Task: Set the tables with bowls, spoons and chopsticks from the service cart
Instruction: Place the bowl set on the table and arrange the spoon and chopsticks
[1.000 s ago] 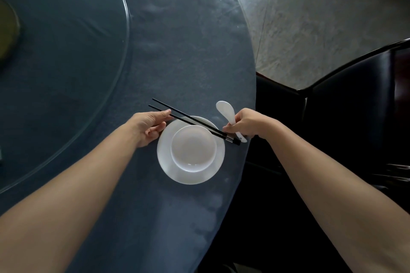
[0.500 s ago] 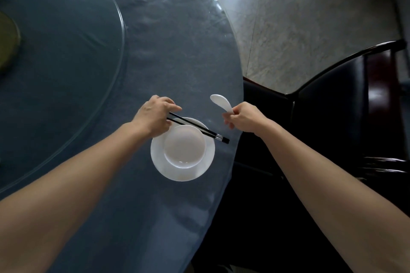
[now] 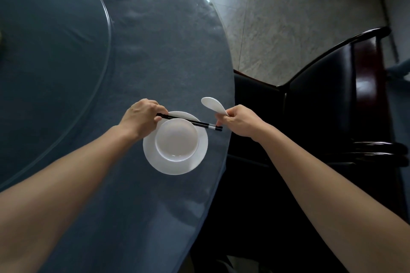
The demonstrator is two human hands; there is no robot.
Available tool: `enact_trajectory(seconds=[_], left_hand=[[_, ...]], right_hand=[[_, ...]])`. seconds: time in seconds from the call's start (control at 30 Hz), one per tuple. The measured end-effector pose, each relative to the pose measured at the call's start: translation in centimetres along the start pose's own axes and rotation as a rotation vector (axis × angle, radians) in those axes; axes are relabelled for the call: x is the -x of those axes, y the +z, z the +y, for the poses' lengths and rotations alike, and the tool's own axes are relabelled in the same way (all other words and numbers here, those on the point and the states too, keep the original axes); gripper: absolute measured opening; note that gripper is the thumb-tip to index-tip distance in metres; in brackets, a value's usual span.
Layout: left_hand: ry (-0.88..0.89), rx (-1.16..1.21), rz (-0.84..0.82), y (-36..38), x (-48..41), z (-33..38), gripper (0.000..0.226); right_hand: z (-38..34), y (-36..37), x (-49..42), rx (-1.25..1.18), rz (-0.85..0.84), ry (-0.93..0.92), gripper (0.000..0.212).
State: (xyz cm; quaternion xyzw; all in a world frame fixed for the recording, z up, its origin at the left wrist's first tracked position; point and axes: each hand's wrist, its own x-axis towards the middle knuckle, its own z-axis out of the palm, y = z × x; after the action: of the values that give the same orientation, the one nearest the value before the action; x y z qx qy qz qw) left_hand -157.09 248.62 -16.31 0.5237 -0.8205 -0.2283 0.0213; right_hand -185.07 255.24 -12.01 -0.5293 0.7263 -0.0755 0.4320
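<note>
A white bowl (image 3: 176, 138) sits on a white plate (image 3: 175, 165) near the right edge of the round blue table (image 3: 155, 51). A pair of black chopsticks (image 3: 199, 124) lies across the far rim of the bowl, pointing right. My left hand (image 3: 143, 118) grips their left end with curled fingers. My right hand (image 3: 238, 121) holds the handle of a white ceramic spoon (image 3: 213, 106), whose scoop points up and to the left above the table; its fingers are close to the silver-banded chopstick tips.
A glass turntable (image 3: 106, 35) covers the table's left part. A dark wooden chair (image 3: 332, 95) stands just right of the table edge. Grey stone floor (image 3: 288, 17) lies beyond.
My left hand has slid over the chopsticks' left end and now covers it. The chopsticks have turned flatter across the bowl. My right hand has let go of their end and keeps only the spoon.
</note>
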Motion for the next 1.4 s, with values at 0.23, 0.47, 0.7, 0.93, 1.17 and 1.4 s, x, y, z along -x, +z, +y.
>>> enact_trajectory(seconds=[0.23, 0.47, 0.7, 0.93, 1.17, 1.4], left_hand=[[0.013, -0.030, -0.012, -0.4, 0.1, 0.1, 0.026], [-0.010, 0.032, 0.076, -2.0, 1.2, 0.8, 0.031], [-0.020, 0.538, 0.007, -5.4, 4.3, 6.0, 0.026], [-0.152, 0.836, 0.066, -4.9, 8.9, 6.6, 0.022], [-0.450, 1.025, 0.217, -2.4, 11.0, 7.1, 0.022], [-0.502, 0.785, 0.158, 0.1, 11.2, 7.1, 0.020]], right_hand=[[0.2, -0.1, 0.7, -0.004, 0.011, -0.002, 0.042], [-1.9, -1.0, 1.7, 0.151, -0.026, -0.069, 0.033], [-9.9, -1.9, 3.4, 0.579, -0.325, -0.239, 0.025], [-14.0, -2.6, 3.3, 0.434, -0.289, -0.343, 0.010], [-12.2, -1.8, 2.4, -0.016, -0.240, -0.235, 0.009], [-9.8, 0.7, 1.7, -0.103, -0.150, -0.155, 0.008]])
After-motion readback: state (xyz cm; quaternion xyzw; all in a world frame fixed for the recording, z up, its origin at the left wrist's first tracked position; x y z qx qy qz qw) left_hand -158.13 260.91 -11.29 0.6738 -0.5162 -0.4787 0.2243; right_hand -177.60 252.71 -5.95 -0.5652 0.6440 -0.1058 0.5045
